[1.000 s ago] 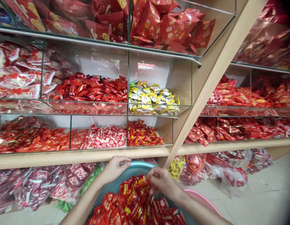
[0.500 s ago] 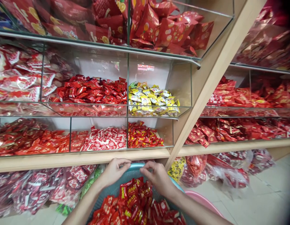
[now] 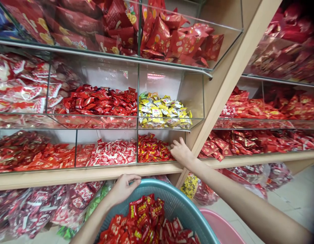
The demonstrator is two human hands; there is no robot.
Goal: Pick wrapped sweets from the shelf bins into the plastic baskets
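My left hand [image 3: 125, 188] grips the far rim of a teal plastic basket [image 3: 191, 206], thumb and fingers pinched at its edge. Inside the basket lie red-wrapped candies [image 3: 144, 217], some with yellow lettering. My right hand [image 3: 182, 153] is raised at the right end of a glass-fronted bin on the bottom shelf. Its fingers are bent and apart, and nothing shows in them. Close to its fingertips is a pile of small red-and-yellow candies [image 3: 154, 149] in that bin. Whether the hand touches the glass or the candies I cannot tell.
Yellow-and-white candies [image 3: 164, 110] fill the bin above; red-and-white ones [image 3: 114, 150] lie to the left. A slanting wooden post [image 3: 223, 89] divides the shelves. Below are bagged candies [image 3: 42, 206] and a pink tub [image 3: 223, 225] on the tiled floor.
My right hand has left the basket's rim and moved up and right to the bottom-shelf bin. My left hand has stayed at the rim. The view has shifted slightly.
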